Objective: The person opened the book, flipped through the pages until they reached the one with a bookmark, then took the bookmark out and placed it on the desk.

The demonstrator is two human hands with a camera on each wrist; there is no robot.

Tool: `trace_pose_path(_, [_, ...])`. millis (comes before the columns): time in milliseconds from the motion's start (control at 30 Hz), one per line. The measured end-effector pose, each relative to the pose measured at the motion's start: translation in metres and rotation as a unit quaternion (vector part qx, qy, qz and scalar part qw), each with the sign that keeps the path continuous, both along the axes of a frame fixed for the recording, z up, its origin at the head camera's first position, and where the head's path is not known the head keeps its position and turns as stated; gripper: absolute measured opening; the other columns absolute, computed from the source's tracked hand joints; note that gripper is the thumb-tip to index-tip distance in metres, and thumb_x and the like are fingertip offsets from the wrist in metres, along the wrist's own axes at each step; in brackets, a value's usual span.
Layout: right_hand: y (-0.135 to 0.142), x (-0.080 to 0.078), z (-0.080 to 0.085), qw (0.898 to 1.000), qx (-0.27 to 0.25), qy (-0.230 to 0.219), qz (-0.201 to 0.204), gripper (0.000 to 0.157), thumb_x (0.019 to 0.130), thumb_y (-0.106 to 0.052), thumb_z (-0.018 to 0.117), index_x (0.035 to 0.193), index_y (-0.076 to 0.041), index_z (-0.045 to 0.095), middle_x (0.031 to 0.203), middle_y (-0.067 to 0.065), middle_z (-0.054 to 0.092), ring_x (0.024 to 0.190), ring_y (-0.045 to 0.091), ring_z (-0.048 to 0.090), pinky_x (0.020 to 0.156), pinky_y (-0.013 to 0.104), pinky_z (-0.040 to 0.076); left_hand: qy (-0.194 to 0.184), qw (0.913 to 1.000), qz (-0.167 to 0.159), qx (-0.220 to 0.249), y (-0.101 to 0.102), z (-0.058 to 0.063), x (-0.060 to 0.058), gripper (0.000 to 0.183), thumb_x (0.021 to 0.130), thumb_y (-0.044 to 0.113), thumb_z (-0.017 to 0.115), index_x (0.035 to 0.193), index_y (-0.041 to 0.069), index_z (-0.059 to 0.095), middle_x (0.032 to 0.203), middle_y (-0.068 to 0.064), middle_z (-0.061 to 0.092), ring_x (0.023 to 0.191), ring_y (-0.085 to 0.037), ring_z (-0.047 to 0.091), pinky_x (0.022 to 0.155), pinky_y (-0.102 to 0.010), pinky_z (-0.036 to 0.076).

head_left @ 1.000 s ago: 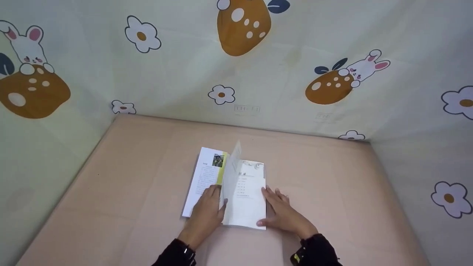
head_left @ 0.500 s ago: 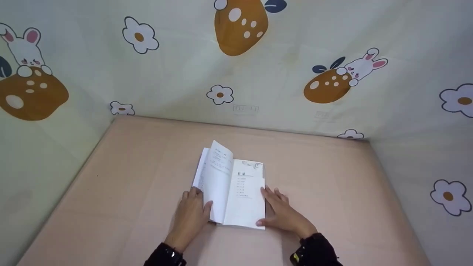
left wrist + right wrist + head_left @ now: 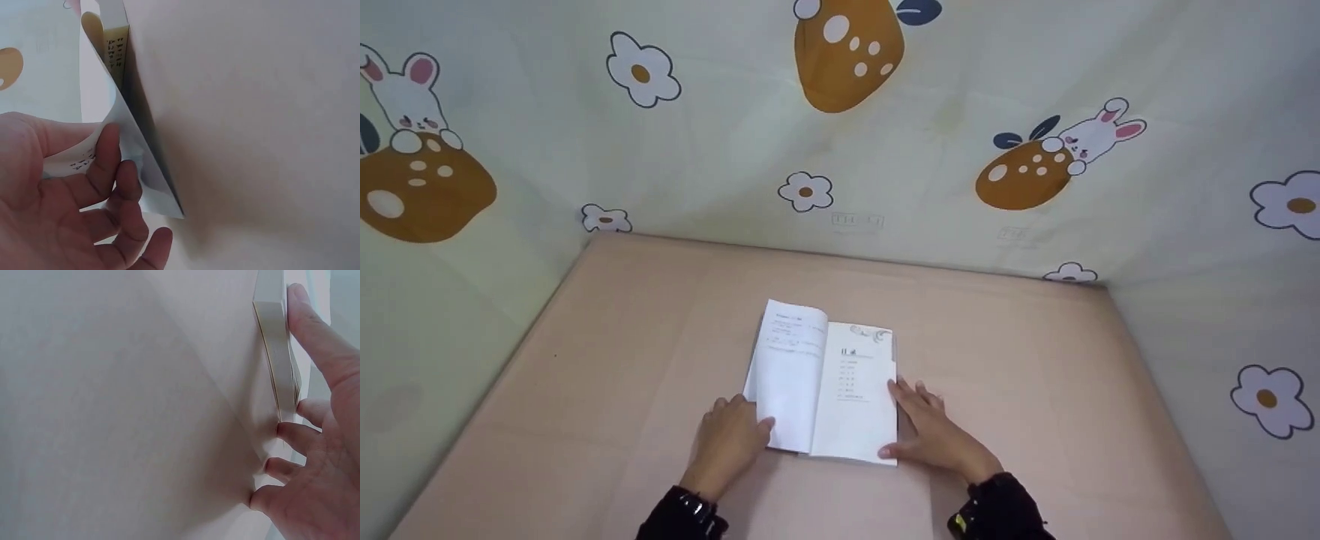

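Observation:
An open book lies on the table, its right page carrying a short printed list. The turned page lies over the left side, above the cover flap. My left hand pinches this page at its lower outer edge, thumb on top and curled fingers beneath. In the left wrist view the page bows up from the fingers. My right hand rests at the book's right edge with its thumb on the page corner and fingers spread. The right wrist view has the page block beside the right thumb.
A pale pink cloth covers the tabletop. Patterned curtains with rabbits, fruit and flowers enclose the back and both sides.
My left hand has carried the page over from upright to the left, where it covers the yellow-edged flap. My right hand has stayed at the right edge.

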State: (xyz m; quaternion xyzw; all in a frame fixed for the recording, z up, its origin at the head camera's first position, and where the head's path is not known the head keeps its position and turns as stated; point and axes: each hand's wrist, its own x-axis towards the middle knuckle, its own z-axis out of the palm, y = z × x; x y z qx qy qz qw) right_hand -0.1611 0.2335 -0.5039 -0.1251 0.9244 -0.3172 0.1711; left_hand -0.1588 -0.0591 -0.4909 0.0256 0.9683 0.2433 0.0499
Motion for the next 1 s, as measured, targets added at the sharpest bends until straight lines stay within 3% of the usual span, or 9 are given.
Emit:
trace_pose_path(233, [-0.001,0.0,-0.001,1.0,-0.006,0.001,0.002,0.104,0.069,-0.046,0.076,0.148,-0.007,0.022,0.156,0.013,0.014,0.14,0.046,0.004,0.109,0.065,0.003,-0.04,0.999,-0.013,-0.017,-0.007,-0.001,-0.002,0.032,0.083,0.021,0.065,0.087,-0.011,0.063,0.078,-0.014,0.056,0.072,-0.026,0.047,0.066,-0.041,0.039])
trace_pose_path(467, [0.0,-0.001,-0.001,1.0,-0.002,-0.005,-0.003,0.105,0.068,-0.049,0.076,0.148,-0.009,0.021,0.156,0.014,0.013,0.14,0.046,0.003,0.109,0.066,0.004,-0.061,0.998,0.005,-0.017,-0.013,0.001,-0.008,0.031,0.076,0.021,0.073,0.079,-0.007,0.062,0.066,-0.01,0.054,0.063,-0.023,0.047,0.062,-0.035,0.033])
trace_pose_path(567, [0.001,-0.001,0.0,1.0,0.002,-0.009,-0.006,0.106,0.068,-0.052,0.074,0.149,-0.01,0.02,0.156,0.013,0.012,0.14,0.046,0.001,0.108,0.067,0.005,-0.067,0.997,0.009,-0.037,-0.014,0.003,-0.009,0.033,0.074,0.022,0.075,0.081,-0.008,0.063,0.068,-0.011,0.054,0.066,-0.025,0.047,0.064,-0.036,0.032])
trace_pose_path(767, [0.001,0.0,0.002,1.0,0.002,-0.01,-0.016,0.106,0.067,-0.051,0.075,0.149,-0.011,0.02,0.156,0.012,0.012,0.14,0.045,0.001,0.108,0.067,0.007,-0.037,0.9982,0.015,-0.045,-0.013,0.004,-0.007,0.052,0.071,0.021,0.078,0.104,-0.013,0.055,0.091,-0.018,0.05,0.082,-0.03,0.044,0.068,-0.039,0.034])
trace_pose_path(867, [0.001,0.001,0.001,1.0,0.003,-0.015,-0.016,0.107,0.067,-0.051,0.075,0.149,-0.011,0.02,0.156,0.012,0.012,0.14,0.045,0.0,0.108,0.067,0.007,-0.017,0.9993,0.014,-0.031,-0.01,0.003,-0.005,0.063,0.069,0.015,0.079,0.117,-0.013,0.048,0.111,-0.023,0.046,0.091,-0.032,0.041,0.071,-0.04,0.034])
trace_pose_path(1000, [-0.001,0.001,0.001,1.0,0.002,-0.014,-0.014,0.106,0.067,-0.05,0.076,0.149,-0.012,0.02,0.156,0.012,0.012,0.141,0.045,0.001,0.108,0.067,0.008,0.015,0.9994,-0.019,-0.024,-0.008,0.003,-0.003,0.075,0.069,0.005,0.076,0.135,-0.001,0.043,0.14,-0.024,0.034,0.105,-0.035,0.039,0.078,-0.044,0.035])
